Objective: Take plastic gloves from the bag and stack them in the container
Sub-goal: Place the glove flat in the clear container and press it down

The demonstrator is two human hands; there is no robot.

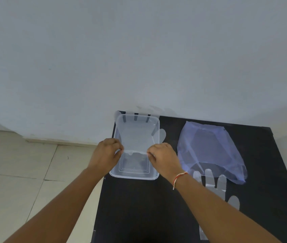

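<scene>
Both hands pinch cuff edge of glove point(136, 137) over container point(134, 174) at table's far left: left hand point(106, 155), right hand point(163, 158) clamped on corners. Glove fingers overhang far rim. Advice: lower flat, keep taut, tuck fingers inside. Bag point(209, 151) right; another glove point(214, 188) near it.

Soft, dim, even light; edges bend slightly
</scene>
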